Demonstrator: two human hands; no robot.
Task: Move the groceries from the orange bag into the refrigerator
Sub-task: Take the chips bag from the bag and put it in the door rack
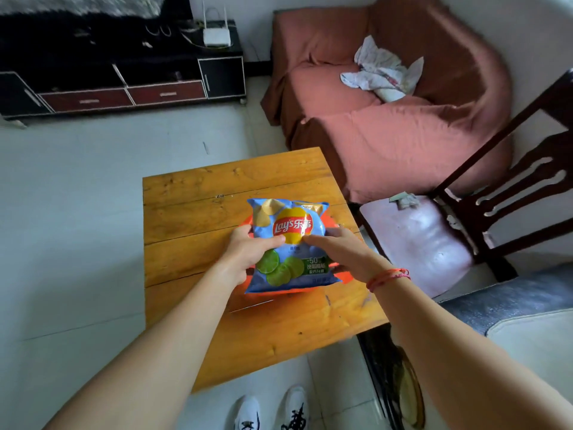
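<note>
Because the Lay's crisp packet (291,231), centre frame over the orange bag (345,276) on the wooden table (192,193), looked light, air-puffed and crushable, I held its edges gently. My left hand (248,252) pinched the left side, thumb on front. My right hand (341,249) lay against the right side; whether it pinched, I could not tell.

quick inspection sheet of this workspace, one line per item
surface: wooden table, bare planks around the bags
job's things: blue chip bag over the orange bag; refrigerator not in view
clutter: crumpled cloth on the sofa
grippers: left hand grips the chip bag's left side; right hand lies on its right side, grip unclear
cables: loose wires by the router on the black cabinet
surroundings: wooden chair right of the table, tiled floor
</note>
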